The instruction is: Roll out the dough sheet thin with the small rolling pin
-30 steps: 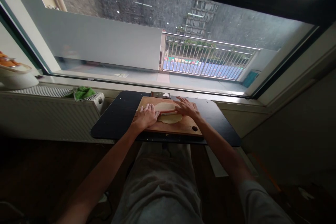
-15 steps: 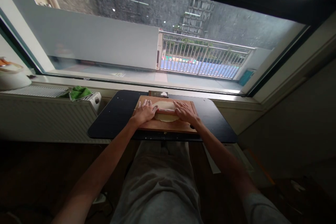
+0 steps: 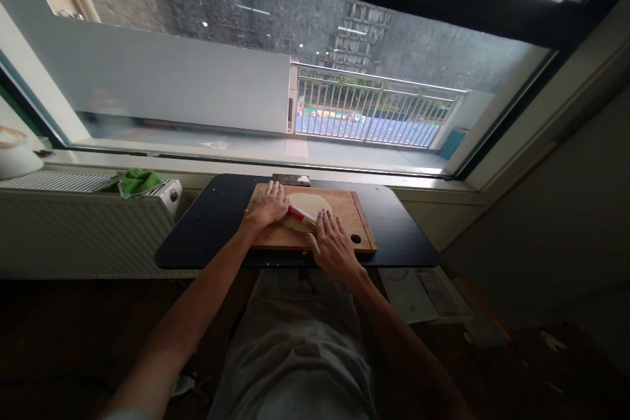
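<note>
A flat, pale sheet of dough (image 3: 315,201) lies on a wooden cutting board (image 3: 348,207). Across it, slanting down to the right, rests a slim red-and-white rolling pin (image 3: 299,214). My left hand (image 3: 267,207) lies with fingers stretched out at the pin's upper left end, its thumb side touching it. At the lower right end, my right hand (image 3: 335,244) is laid flat over the pin with fingers extended. Both hands cover the ends of the pin, and whitish powder shows on the fingers.
The board sits on a black table (image 3: 197,230) against a large window. Behind the board is a small dark box (image 3: 291,180). To the left, a green cloth (image 3: 140,182) lies on a white radiator (image 3: 88,226). A round hole (image 3: 356,239) marks the board's right corner.
The rolling pin has turned from level to a slant, its right end nearer me. My right hand has moved down and left, uncovering the board's right side. The view has shifted slightly.
</note>
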`<state>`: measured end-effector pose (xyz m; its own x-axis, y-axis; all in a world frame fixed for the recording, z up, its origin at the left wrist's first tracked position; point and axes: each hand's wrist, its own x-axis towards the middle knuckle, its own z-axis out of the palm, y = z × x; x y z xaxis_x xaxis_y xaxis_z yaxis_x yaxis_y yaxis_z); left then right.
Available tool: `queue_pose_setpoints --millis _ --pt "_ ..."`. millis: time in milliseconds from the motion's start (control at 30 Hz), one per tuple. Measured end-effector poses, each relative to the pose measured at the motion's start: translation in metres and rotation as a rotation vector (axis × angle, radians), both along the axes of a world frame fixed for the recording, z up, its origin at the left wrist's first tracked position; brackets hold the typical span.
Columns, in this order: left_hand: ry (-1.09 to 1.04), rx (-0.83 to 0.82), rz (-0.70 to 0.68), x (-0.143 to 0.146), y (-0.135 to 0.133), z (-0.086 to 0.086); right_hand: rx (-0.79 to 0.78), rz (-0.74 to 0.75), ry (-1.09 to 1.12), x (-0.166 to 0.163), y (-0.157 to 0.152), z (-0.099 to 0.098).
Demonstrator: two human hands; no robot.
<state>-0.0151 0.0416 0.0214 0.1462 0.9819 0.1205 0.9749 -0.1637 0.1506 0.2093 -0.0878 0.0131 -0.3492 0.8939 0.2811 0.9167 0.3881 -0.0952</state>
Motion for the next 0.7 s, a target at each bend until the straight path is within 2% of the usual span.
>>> queue_pose_setpoints --millis 133,333,533,633,700 --pt "-0.012 0.039 -0.038 -0.005 -0.005 0.0 -0.065 0.06 -0.029 0.013 0.018 0.005" --pt "0.011 0.047 -0.047 -0.014 -0.03 0.004 -0.129 0.002 -0.118 0.041 0.078 0.015" --pt "-0.003 0.088 -0.002 -0.017 -0.047 -0.002 -0.102 0.145 -0.135 0.052 0.131 0.024" --pt "-0.012 0.1 -0.004 -0.016 -0.046 -0.004 -0.14 0.242 -0.15 0.052 0.143 0.024" --pt "-0.016 0.1 -0.014 -0.016 -0.042 -0.005 -0.136 0.253 -0.14 0.053 0.141 0.021"
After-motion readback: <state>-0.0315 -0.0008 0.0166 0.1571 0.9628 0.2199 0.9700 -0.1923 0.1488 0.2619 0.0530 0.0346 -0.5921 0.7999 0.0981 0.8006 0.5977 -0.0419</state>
